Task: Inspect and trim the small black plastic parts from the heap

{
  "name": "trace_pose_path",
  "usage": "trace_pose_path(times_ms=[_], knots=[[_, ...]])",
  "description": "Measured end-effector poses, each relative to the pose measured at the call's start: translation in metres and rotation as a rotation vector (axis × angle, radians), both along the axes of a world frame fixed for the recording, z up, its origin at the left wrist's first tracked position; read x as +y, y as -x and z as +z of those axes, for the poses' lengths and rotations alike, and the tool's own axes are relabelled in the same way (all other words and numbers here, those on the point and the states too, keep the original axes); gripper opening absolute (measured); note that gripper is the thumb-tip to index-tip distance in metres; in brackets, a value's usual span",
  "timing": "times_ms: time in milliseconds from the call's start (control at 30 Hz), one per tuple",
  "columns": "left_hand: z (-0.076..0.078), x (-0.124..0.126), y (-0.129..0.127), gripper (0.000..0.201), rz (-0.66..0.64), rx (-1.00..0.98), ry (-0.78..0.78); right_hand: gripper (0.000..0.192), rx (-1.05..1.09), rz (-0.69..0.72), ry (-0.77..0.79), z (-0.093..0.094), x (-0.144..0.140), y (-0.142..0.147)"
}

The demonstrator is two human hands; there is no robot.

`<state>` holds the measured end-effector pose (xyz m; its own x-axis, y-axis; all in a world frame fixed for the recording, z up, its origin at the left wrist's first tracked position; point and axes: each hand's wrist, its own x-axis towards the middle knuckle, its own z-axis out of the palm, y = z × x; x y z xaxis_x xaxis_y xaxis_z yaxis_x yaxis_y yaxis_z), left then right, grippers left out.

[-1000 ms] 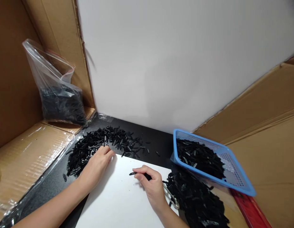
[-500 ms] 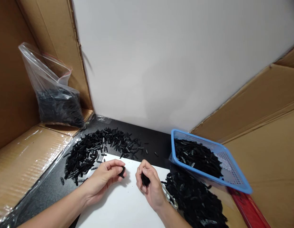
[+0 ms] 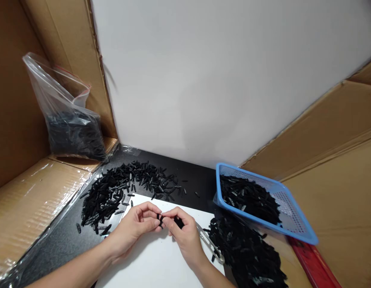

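Observation:
My left hand (image 3: pixel 136 224) and my right hand (image 3: pixel 183 234) meet fingertip to fingertip over a white sheet (image 3: pixel 155 260). Between the fingertips sits a small black plastic piece (image 3: pixel 160 218), pinched from both sides. The right hand also encloses a second black piece (image 3: pixel 178 222) in its palm. A heap of small black parts (image 3: pixel 119 186) lies just left of and beyond my left hand. Another heap of black parts (image 3: pixel 248 252) lies to the right of my right hand.
A blue perforated basket (image 3: pixel 293 212) of black parts rests tilted on the right heap. Metal tweezers (image 3: pixel 210 245) lie by my right wrist. A clear bag (image 3: pixel 68 120) of black parts stands at the back left. Cardboard walls and a white panel enclose the black tabletop (image 3: pixel 200 182).
My left hand left the left heap with a black piece and moved right. My right hand moved up and left, so the fingertips of both hands now touch around the piece.

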<state>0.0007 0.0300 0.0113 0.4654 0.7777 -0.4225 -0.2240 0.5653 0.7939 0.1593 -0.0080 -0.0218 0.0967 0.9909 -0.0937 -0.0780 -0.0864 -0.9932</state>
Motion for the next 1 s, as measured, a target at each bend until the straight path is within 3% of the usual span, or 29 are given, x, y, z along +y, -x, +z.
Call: trace_pose_path(times_ms=[533,767,900,1000], knots=[[0.006,0.002,0.003,0.027,0.038,-0.002,-0.014,0.037,0.244,0.002,0.140,-0.003,0.002,-0.008],[0.005,0.002,0.002,0.028,0.064,0.049,-0.048,0.035,0.329,0.010,0.127,0.000,0.002,-0.008],[0.005,0.001,0.001,0.029,0.074,0.065,-0.055,0.030,0.478,0.032,0.108,0.005,0.002,-0.007],[0.005,0.001,0.001,0.029,0.074,0.079,-0.067,0.039,0.541,0.060,0.083,0.005,0.002,-0.007]])
